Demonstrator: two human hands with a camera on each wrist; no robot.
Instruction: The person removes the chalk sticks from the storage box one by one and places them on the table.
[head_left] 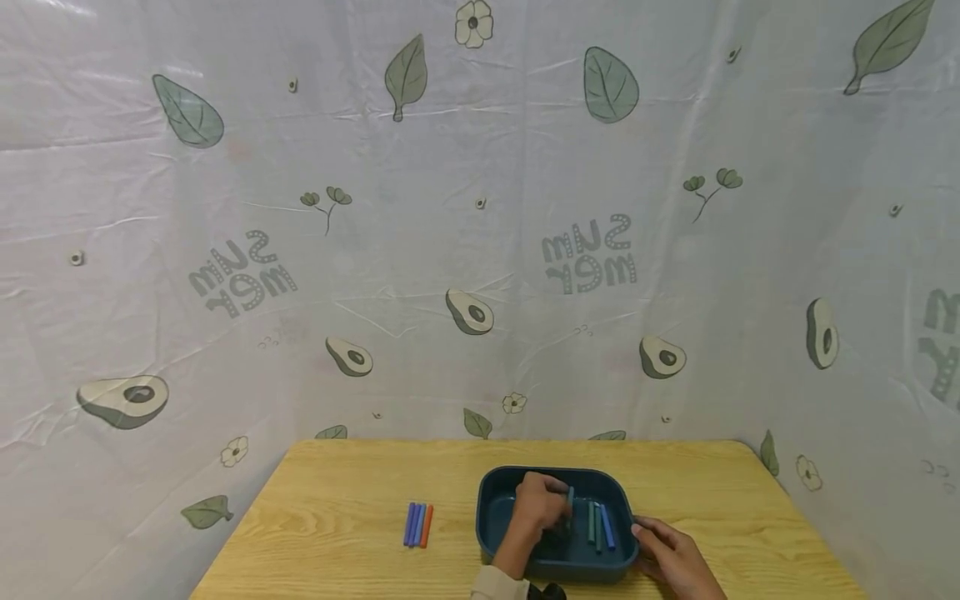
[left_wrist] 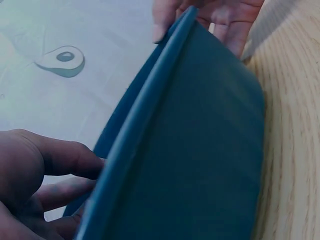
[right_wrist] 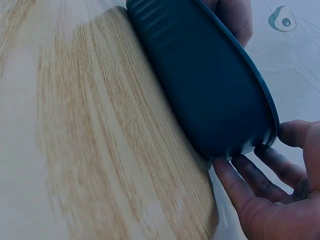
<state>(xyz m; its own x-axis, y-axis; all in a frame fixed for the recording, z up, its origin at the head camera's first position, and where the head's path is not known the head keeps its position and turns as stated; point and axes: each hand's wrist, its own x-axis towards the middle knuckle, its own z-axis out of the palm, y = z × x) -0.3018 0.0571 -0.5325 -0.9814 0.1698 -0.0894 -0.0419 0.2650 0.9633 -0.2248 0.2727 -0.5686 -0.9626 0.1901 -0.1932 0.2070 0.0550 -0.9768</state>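
My left hand (head_left: pixel 542 504) reaches down into a dark blue tray (head_left: pixel 577 571) and pinches a slim teal stick (head_left: pixel 571 500), which stands nearly upright at its fingers. In the left wrist view the tray wall (left_wrist: pixel 200 135) hides those fingertips. Two green sticks (head_left: pixel 591 522) and a blue stick (head_left: pixel 607 527) lie in the tray's right part. At the tray's right end my right hand (head_left: pixel 671 557) holds on, thumb at the rim and fingertips against the outer wall, as the right wrist view shows. The sticks resemble crayons or pastels; their exact kind is unclear.
Several sticks, purple, blue and orange (head_left: pixel 427 527), lie side by side on the wooden table (head_left: pixel 337 517), left of the tray. Behind the table's far edge hangs a pale curtain (head_left: pixel 420 250) printed with leaves and avocados.
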